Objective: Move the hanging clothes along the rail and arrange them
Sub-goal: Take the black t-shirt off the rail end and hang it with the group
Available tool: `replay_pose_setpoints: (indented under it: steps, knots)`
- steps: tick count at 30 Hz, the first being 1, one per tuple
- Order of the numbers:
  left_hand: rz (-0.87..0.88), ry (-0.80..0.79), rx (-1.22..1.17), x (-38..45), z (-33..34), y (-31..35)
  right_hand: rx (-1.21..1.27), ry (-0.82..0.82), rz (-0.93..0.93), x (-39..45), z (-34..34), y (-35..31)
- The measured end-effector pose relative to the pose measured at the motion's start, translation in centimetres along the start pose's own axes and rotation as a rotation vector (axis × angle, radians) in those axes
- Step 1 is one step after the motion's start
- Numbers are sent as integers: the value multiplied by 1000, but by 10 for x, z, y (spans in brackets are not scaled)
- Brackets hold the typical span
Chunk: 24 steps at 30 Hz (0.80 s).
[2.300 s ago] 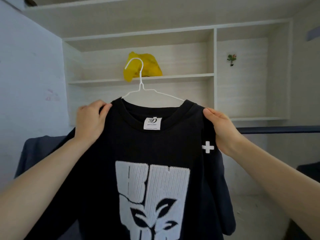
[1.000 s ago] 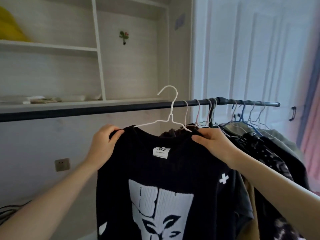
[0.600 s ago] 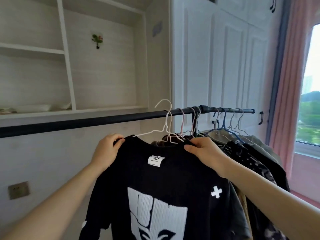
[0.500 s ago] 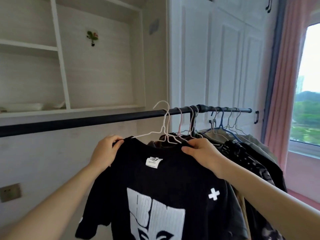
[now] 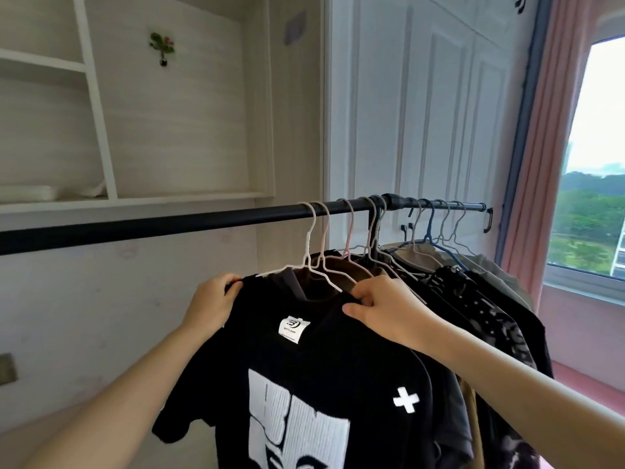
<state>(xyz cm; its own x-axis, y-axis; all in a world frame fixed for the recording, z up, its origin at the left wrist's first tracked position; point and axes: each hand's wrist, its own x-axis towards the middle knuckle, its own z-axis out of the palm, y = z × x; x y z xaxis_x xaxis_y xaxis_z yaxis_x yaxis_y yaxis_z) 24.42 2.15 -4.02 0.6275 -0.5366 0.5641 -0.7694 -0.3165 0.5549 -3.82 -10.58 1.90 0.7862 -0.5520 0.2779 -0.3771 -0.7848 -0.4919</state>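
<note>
A black T-shirt [image 5: 304,370] with a white print hangs on a white wire hanger [image 5: 309,248], whose hook sits over the black rail [image 5: 152,226]. My left hand [image 5: 213,304] grips the shirt's left shoulder. My right hand [image 5: 382,308] pinches its right shoulder by the collar. Directly to the right, several dark and khaki garments [image 5: 480,299] hang packed together on their own wire hangers.
White wardrobe doors [image 5: 422,113] stand behind the rail's right end. Open shelves [image 5: 135,198] fill the wall on the left. A pink curtain [image 5: 541,164] and a window [image 5: 595,164] are at the far right. The rail's left stretch carries no hangers.
The view swung right from the shelves to the rail. The hanger's hook, held in front of the rail before, now sits over it beside the other hangers.
</note>
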Motion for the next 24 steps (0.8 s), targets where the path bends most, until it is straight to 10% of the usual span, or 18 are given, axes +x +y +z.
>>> replay_pose_setpoints:
  steps: [11, 24]
  knots:
    - [63, -100, -69, -48, -19, 33, 203, 208, -80, -20, -17, -15]
    - [-139, 51, 116, -210, -134, 39, 449, -370, -146, -81, 56, -63]
